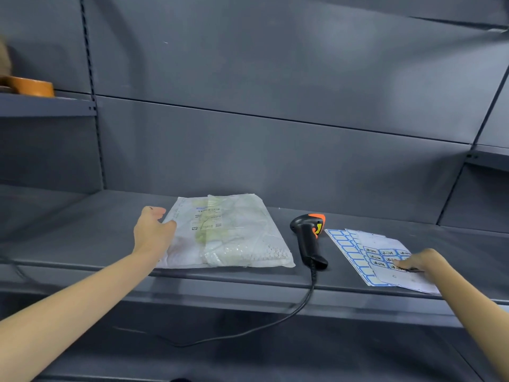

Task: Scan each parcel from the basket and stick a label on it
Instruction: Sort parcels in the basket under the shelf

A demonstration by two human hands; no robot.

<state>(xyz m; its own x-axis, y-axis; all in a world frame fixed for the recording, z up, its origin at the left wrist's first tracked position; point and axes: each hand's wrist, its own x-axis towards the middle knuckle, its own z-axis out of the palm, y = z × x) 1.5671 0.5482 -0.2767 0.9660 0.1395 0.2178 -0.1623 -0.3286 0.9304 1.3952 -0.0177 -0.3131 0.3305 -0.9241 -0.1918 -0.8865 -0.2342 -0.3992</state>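
Right fingertips are down on the white sheet of blue-bordered labels, seemingly picking at one to peel it; whether anything is pinched yet, I cannot tell. The right hand reaches in low, forearm stretched from the near edge. Over on the other side, the left hand lies relaxed on the translucent white plastic parcel, likely pinning it flat on the grey metal shelf. The black-and-orange corded barcode scanner lies between parcel and sheet, within reach.

Grey metal shelving with slotted uprights; a tape roll upper left.
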